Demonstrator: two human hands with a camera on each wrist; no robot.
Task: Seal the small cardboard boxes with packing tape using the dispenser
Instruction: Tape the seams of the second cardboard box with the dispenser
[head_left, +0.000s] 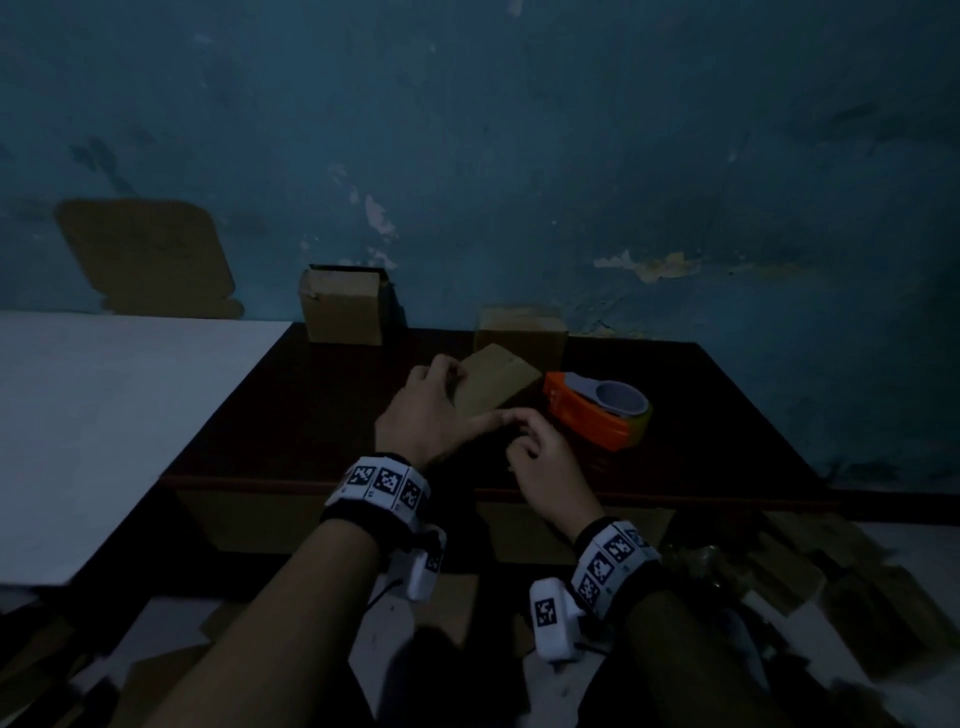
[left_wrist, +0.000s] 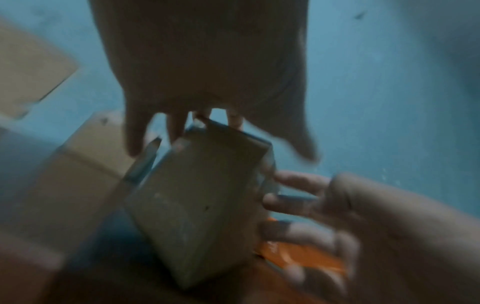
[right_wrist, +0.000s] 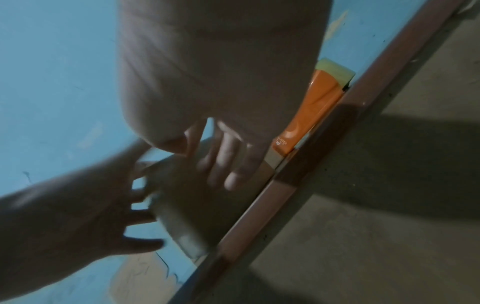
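Observation:
A small cardboard box (head_left: 493, 387) is tilted up off the dark table (head_left: 311, 415) between my hands. My left hand (head_left: 436, 410) grips its left side, fingers over the far edge and thumb along the near edge; the blurred left wrist view shows the fingertips on the box (left_wrist: 202, 195). My right hand (head_left: 540, 452) is at the near right corner, its fingers (left_wrist: 285, 181) touching the box's side. In the right wrist view those fingers (right_wrist: 228, 164) lie against the box (right_wrist: 187, 195). The orange tape dispenser (head_left: 592, 415) lies just right of the box, untouched.
Two more cardboard boxes stand at the table's back edge, one at the left (head_left: 343, 306) and one behind the held box (head_left: 519, 332). A white surface (head_left: 104, 415) adjoins the table on the left. Flattened cardboard (head_left: 857, 571) litters the floor.

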